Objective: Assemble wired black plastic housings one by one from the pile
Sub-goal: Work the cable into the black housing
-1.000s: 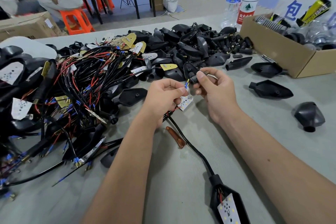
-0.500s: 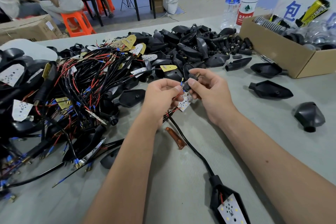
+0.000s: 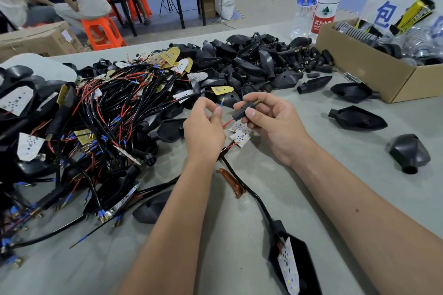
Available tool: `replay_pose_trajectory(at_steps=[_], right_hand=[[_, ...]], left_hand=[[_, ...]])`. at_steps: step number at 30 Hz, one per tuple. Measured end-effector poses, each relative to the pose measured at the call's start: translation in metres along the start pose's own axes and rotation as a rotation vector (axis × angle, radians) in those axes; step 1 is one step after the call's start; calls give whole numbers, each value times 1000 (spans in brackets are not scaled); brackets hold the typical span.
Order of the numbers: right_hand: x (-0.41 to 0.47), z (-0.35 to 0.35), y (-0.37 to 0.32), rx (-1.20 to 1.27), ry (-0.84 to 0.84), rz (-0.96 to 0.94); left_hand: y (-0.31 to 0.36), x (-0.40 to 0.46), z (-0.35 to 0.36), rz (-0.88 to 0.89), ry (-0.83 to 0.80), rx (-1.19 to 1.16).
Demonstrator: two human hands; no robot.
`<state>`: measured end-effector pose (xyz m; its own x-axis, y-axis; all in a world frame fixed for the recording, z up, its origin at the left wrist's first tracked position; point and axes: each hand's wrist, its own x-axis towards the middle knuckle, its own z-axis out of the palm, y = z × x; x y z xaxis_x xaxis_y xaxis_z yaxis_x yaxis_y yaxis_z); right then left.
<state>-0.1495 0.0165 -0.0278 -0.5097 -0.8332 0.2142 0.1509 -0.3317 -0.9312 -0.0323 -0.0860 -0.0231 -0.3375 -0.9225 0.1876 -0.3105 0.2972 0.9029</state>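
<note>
My left hand point(image 3: 203, 127) pinches a thin wire with a blue-sleeved terminal point(image 3: 221, 102) that points up. My right hand point(image 3: 271, 122) grips a short black stem point(image 3: 244, 109) with a brass threaded end, tilted up to the right. A red wire runs from the stem's lower end towards my left hand. A small white LED board point(image 3: 241, 133) hangs below both hands. A large pile of wired boards and black housings point(image 3: 107, 115) lies to the left. Near the front edge lies a black housing point(image 3: 294, 261) with its cable and board in it.
A heap of loose black housings and stems point(image 3: 263, 64) sits at the back. Single housings point(image 3: 357, 118) point(image 3: 410, 153) lie to the right. A cardboard box point(image 3: 374, 72) of metal parts and two water bottles point(image 3: 316, 0) stand at the back right. An amber lens point(image 3: 231, 182) lies between my forearms.
My hands have drawn apart a little. The stem in my right hand has tilted with its brass end up to the right, and the blue terminal stands free of it.
</note>
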Motion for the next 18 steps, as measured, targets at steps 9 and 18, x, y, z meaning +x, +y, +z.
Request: replay_pose_trajectory(at_steps=[9, 18], right_hand=[[-2, 6, -2, -49, -90, 20], [-5, 12, -1, -294, 74, -99]], left_hand=[[8, -6, 14, -90, 98, -275], [12, -9, 20, -108, 75, -295]])
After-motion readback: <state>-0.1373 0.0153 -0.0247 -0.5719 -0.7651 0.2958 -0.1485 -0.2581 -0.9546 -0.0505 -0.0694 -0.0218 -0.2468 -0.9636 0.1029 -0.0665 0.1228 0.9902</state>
